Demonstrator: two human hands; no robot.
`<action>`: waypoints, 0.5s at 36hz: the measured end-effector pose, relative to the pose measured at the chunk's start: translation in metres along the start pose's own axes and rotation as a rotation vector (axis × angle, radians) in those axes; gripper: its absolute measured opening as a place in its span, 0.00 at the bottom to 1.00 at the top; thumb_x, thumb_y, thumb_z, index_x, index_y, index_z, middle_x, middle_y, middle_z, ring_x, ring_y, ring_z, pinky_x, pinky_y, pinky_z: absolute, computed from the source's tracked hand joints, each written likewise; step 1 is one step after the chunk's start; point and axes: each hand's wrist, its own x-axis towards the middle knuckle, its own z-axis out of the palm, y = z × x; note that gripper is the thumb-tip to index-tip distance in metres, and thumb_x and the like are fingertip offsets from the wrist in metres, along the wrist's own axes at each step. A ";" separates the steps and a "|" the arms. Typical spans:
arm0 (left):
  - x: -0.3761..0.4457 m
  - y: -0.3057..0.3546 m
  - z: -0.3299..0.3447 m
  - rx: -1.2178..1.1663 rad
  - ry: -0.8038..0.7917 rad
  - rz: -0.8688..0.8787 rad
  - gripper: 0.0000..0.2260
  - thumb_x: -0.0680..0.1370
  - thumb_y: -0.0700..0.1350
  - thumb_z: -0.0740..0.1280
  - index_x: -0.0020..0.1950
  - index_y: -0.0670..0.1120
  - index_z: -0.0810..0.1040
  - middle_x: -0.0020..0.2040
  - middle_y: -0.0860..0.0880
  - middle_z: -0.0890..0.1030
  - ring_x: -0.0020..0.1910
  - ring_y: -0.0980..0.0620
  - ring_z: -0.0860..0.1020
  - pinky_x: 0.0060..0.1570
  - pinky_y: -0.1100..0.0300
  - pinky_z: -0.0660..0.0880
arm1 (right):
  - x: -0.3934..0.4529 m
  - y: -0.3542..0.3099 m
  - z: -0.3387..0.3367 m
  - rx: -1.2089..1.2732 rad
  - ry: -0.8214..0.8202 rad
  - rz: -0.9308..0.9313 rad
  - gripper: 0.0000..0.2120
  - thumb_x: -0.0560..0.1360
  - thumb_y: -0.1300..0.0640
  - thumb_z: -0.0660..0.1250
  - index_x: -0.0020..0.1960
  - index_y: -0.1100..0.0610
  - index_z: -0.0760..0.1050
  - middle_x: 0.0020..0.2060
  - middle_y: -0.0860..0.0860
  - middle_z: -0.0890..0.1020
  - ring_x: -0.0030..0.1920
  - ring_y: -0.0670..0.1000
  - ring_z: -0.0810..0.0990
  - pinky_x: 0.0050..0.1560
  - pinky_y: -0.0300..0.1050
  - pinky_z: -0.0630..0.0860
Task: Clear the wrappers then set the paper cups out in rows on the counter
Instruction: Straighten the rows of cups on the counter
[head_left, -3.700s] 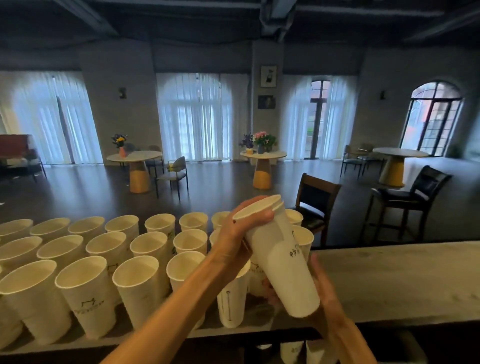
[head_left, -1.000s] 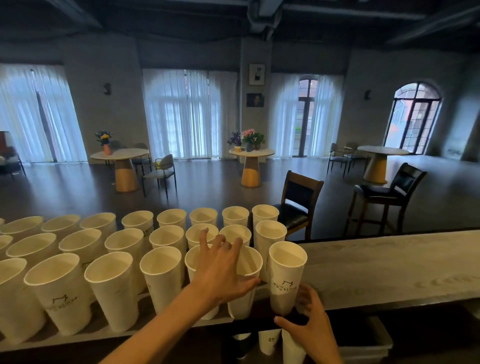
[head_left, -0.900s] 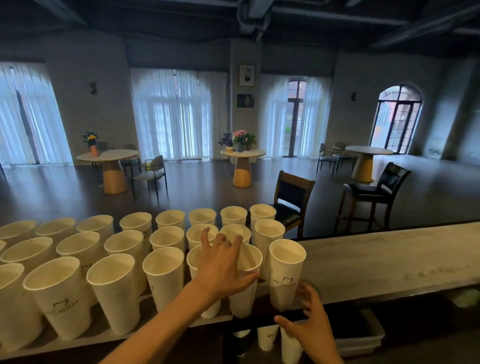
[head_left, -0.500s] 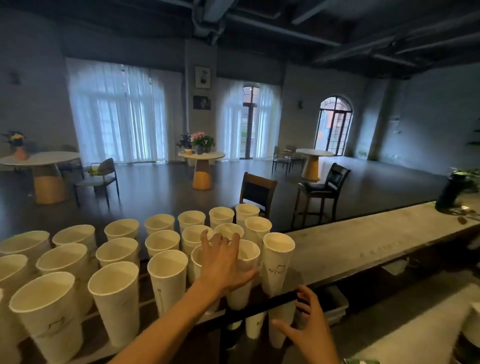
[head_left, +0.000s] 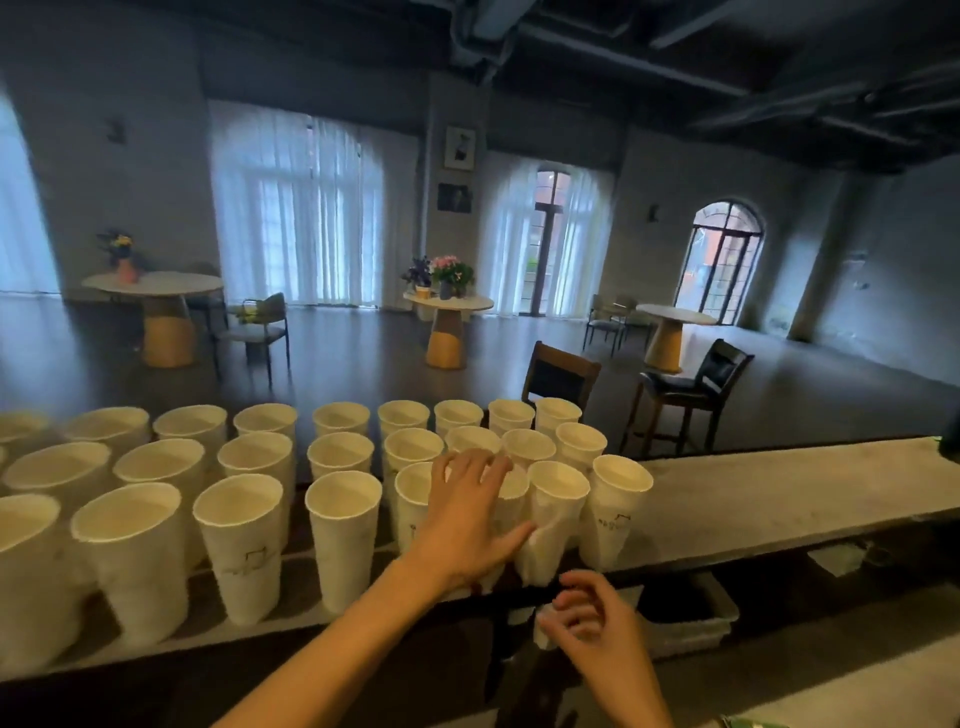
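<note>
Many tall white paper cups stand upright in three rows on the long grey counter (head_left: 779, 499), from the left edge to the front-row end cup (head_left: 621, 512). My left hand (head_left: 467, 519) lies flat over the rims of front-row cups near the right end, fingers spread, thumb against a front cup (head_left: 556, 519). My right hand (head_left: 597, 629) is lower, below the counter's front edge, its fingers curled round a white paper cup (head_left: 541, 626) that is mostly hidden. No wrappers show.
A grey bin (head_left: 691, 618) sits under the counter to the right of my right hand. Beyond the counter stand a wooden chair (head_left: 561, 371) and a dark stool (head_left: 691, 387). Round tables with flowers are farther back.
The view has swung back to the left. My right hand has drawn its fingers in round a cup under the counter edge. My left hand stays on the front cups.
</note>
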 end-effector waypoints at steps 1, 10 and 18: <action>-0.011 -0.005 -0.009 -0.037 0.015 -0.012 0.29 0.74 0.66 0.66 0.68 0.49 0.73 0.66 0.48 0.76 0.67 0.47 0.72 0.69 0.47 0.67 | 0.001 -0.008 0.016 0.011 -0.059 -0.020 0.19 0.67 0.65 0.78 0.54 0.54 0.76 0.43 0.55 0.82 0.37 0.45 0.80 0.37 0.36 0.76; -0.133 -0.076 -0.135 0.012 0.047 -0.278 0.21 0.77 0.55 0.70 0.66 0.48 0.74 0.64 0.51 0.75 0.62 0.53 0.75 0.57 0.53 0.77 | -0.032 -0.094 0.187 0.086 -0.530 -0.351 0.22 0.70 0.65 0.75 0.59 0.47 0.76 0.48 0.44 0.84 0.52 0.42 0.82 0.55 0.41 0.78; -0.266 -0.147 -0.265 0.229 0.184 -0.591 0.20 0.77 0.57 0.69 0.66 0.49 0.74 0.63 0.52 0.77 0.61 0.56 0.76 0.58 0.55 0.77 | -0.104 -0.163 0.329 0.150 -0.849 -0.473 0.20 0.71 0.62 0.75 0.56 0.43 0.76 0.47 0.45 0.83 0.50 0.42 0.83 0.49 0.36 0.80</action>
